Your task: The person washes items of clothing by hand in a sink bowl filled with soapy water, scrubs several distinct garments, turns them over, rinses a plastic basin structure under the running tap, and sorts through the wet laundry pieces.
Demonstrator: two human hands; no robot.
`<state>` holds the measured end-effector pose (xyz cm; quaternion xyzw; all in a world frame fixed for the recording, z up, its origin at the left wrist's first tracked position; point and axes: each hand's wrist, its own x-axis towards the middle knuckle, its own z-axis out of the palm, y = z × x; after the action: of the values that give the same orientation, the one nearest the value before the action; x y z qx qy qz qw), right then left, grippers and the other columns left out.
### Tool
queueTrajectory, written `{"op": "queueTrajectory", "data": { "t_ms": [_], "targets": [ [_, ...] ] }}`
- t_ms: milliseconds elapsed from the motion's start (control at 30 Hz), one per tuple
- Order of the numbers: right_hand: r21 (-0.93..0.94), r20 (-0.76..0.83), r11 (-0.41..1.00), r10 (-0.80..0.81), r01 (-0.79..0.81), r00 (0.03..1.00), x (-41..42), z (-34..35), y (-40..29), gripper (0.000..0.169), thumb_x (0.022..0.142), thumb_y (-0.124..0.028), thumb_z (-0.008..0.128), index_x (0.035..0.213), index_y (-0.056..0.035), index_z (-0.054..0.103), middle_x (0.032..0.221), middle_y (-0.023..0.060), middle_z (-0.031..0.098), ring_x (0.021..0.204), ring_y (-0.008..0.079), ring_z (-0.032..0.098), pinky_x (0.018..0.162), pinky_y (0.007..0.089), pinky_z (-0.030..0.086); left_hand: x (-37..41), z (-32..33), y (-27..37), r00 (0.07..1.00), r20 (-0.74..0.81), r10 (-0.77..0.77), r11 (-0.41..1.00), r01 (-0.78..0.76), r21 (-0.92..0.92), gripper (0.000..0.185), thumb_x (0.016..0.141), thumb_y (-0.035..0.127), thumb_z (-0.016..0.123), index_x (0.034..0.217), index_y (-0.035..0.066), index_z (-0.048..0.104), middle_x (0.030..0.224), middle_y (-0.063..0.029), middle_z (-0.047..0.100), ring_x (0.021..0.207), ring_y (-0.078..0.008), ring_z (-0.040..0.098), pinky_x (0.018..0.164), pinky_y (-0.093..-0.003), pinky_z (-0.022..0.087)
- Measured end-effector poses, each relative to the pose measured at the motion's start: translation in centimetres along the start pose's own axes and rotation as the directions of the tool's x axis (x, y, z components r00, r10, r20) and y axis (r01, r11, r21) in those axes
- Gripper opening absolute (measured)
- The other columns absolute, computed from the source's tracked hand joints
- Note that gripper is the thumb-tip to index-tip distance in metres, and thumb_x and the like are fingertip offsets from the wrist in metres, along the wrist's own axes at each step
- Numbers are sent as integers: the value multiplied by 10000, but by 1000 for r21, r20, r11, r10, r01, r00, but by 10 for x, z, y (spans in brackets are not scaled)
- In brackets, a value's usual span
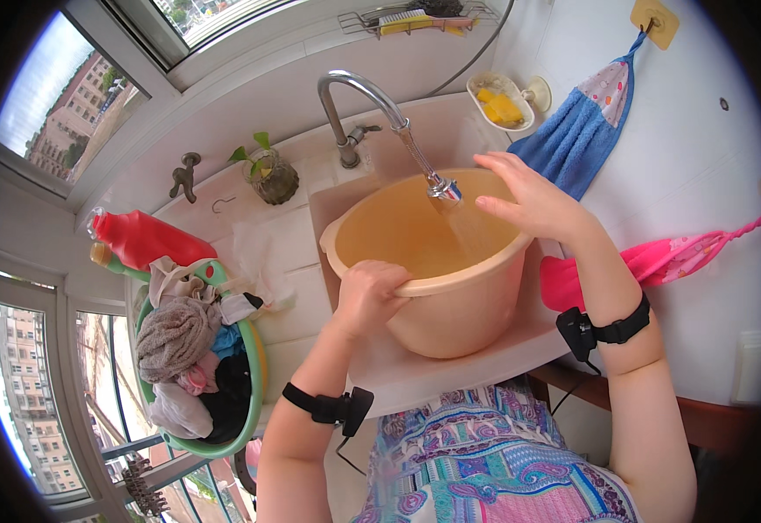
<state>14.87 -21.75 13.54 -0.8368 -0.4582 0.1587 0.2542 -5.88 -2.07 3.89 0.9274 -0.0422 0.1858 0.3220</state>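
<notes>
A large peach plastic basin [465, 320] stands tilted in the sink [413, 386], its mouth leaning towards the window side. My left hand [370, 294] grips the near left part of its rim, fingers over the edge. Water runs from the sprayer head [444, 189] of the chrome gooseneck faucet [360, 82] into the basin. To the right of the stream, my right hand [527, 196] is raised over the basin's right rim with thumb and fingers apart, holding nothing. Whether it touches the rim is hard to tell.
At left, a green basin [253, 418] holds piled laundry [177, 340] beside a red bottle [151, 238]. A potted plant [272, 176] and a wall tap [186, 176] are behind. Blue [583, 137] and pink [589, 281] hand towels hang at right near a soap dish [524, 121].
</notes>
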Motion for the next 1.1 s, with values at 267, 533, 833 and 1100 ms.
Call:
{"op": "queueTrajectory", "data": {
  "t_ms": [267, 533, 833, 1100],
  "targets": [
    [20, -390, 999, -25, 36, 920, -81, 0, -8, 575, 909, -207, 620, 1394, -14, 377, 1426, 230, 368, 1338, 362, 361, 1102, 407, 309, -3, 9, -44, 779, -55, -624, 652, 481, -586, 245, 885, 238, 682, 785, 14, 678, 580, 52, 492, 533, -49, 439, 482, -241, 349],
    [2, -258, 1000, 16, -16, 966, -116, 30, -4, 553, 904, -252, 618, 1346, 21, 425, 1393, 239, 404, 1301, 379, 400, 1080, 410, 334, -12, 7, -74, 710, 71, -700, 405, 478, -780, 286, 916, 318, 660, 918, 34, 690, 713, 35, 604, 602, -49, 504, 535, -238, 418],
    [-21, -133, 1000, 18, -21, 991, -16, 7, -30, 505, 900, -250, 601, 1302, 27, 475, 1219, 213, 560, 1146, 319, 551, 966, 375, 439, -12, 29, -68, 783, 89, -615, 593, 534, -603, 289, 899, 302, 678, 768, 45, 670, 608, 88, 506, 543, -17, 415, 480, -212, 338],
    [-137, 156, 983, 140, -119, 978, 100, 15, -3, 524, 862, -306, 642, 1286, -24, 518, 1096, 165, 653, 970, 291, 645, 846, 372, 512, -13, 32, -75, 786, 106, -609, 627, 559, -543, 293, 906, 302, 674, 814, 25, 687, 651, 81, 533, 585, -21, 440, 508, -215, 360]
  ]
}}
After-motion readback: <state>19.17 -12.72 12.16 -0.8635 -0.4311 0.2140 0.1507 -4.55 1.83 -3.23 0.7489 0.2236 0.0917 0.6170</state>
